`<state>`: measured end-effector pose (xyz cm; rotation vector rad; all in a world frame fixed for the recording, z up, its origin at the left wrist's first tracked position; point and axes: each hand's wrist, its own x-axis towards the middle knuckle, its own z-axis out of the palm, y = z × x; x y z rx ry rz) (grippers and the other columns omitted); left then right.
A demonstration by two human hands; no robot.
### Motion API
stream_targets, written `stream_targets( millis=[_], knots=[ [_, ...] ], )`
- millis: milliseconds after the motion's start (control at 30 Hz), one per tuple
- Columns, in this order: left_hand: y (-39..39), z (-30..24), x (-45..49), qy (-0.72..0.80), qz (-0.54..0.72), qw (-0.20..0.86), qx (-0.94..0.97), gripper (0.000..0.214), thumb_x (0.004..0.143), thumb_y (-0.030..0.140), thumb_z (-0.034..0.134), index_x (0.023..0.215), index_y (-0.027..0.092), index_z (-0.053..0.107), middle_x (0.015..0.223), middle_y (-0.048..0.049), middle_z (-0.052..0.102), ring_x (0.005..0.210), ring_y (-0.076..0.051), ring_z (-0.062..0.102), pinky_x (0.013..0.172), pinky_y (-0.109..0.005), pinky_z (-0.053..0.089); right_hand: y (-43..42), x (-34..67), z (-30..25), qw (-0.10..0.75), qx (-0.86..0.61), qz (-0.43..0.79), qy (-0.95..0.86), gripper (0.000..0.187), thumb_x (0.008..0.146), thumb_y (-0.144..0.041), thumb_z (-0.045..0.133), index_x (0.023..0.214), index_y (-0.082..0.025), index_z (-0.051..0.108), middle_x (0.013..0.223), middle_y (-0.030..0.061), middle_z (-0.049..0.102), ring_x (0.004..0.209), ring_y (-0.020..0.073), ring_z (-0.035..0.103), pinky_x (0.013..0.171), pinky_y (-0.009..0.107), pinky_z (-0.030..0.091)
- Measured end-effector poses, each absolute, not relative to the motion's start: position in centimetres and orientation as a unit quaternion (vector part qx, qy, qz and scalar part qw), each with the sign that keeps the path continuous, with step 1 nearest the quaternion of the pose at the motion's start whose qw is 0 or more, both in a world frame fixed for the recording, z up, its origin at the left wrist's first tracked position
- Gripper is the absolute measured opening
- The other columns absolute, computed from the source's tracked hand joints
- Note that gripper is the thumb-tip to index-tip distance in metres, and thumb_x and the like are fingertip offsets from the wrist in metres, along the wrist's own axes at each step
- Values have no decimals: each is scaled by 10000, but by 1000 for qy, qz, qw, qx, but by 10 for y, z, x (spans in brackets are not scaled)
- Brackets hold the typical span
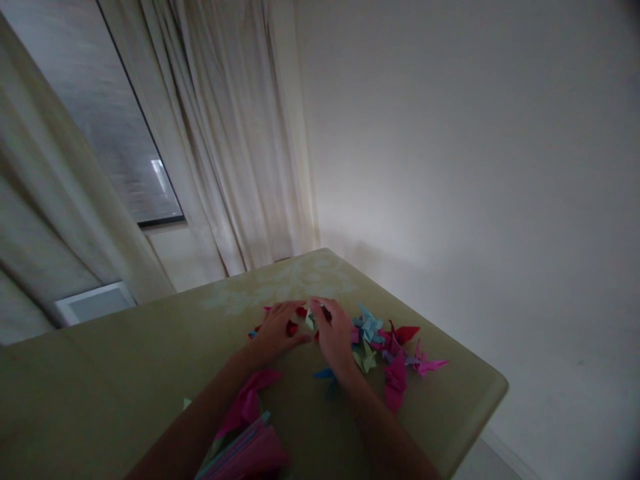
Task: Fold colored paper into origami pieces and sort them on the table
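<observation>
My left hand (278,329) and my right hand (334,335) lie side by side on an olive-green table (150,360), fingers pointing away from me. Between their fingertips sits a small pale folded paper (309,321), with red paper bits beside it. The picture is too dim to show the grip of either hand. Folded paper cranes (395,350) in pink, red, light blue and pale green lie scattered just right of my right hand. A blue paper piece (325,375) peeks out under my right wrist.
A stack of pink and coloured paper sheets (250,440) lies near me between my forearms. The table's right edge (480,413) and far corner are close to the cranes. Cream curtains (225,147) and a window stand behind; a bare wall is on the right.
</observation>
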<state>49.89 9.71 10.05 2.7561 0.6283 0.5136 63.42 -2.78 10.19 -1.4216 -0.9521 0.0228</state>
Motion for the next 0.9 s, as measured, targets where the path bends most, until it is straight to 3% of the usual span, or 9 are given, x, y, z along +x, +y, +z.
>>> stream_targets(
  millis=[100,233,300,433,533,700,900],
  knots=[
    [84,106,508,191,190,158,950,462,1049,404,534,1485,255,510,1386,-83,719,1229,-233,692,1043,-358,535,-25,631,102,620,-639,25,-455,284,1018,-367,596,1081,-196,813,1048,75,823,976,216,755,905,305,559],
    [86,101,510,224,190,148,944,317,1085,344,425,1310,209,603,1159,-89,784,1043,-243,746,919,-364,570,-25,637,100,546,-700,19,-460,321,1063,-325,521,1258,-178,729,1039,95,815,962,231,760,880,322,564],
    [93,93,507,243,181,129,944,278,1055,294,471,1262,207,635,1187,-104,778,1107,-264,731,979,-396,553,-27,639,98,491,-740,9,-460,319,1063,-278,508,1301,-173,693,1079,131,798,1015,261,749,912,360,547],
    [99,79,500,280,158,73,944,295,975,243,572,1247,210,680,1319,-150,728,1285,-353,638,1109,-540,462,-32,636,87,369,-795,19,-481,208,970,-154,588,1108,-153,743,1099,209,773,1005,331,748,850,414,546],
    [94,74,498,297,151,38,942,386,965,236,566,1338,202,656,1444,-181,655,1374,-402,553,1127,-616,416,-34,631,82,310,-800,33,-513,185,919,-100,627,1045,-156,751,1085,188,780,988,310,756,824,374,545],
    [78,74,512,241,138,16,960,566,937,168,532,1497,250,568,1580,-117,584,1455,-329,496,1222,-566,329,-35,631,98,290,-795,8,-532,394,978,-50,515,1282,-237,681,1196,73,777,1073,205,731,900,280,512],
    [67,66,542,175,112,-4,978,636,935,244,583,1568,252,516,1642,-112,537,1505,-331,466,1252,-589,303,-44,648,112,252,-847,-69,-463,340,1055,-133,461,1321,-182,668,1317,164,715,1239,306,630,1048,420,436]
  ],
)
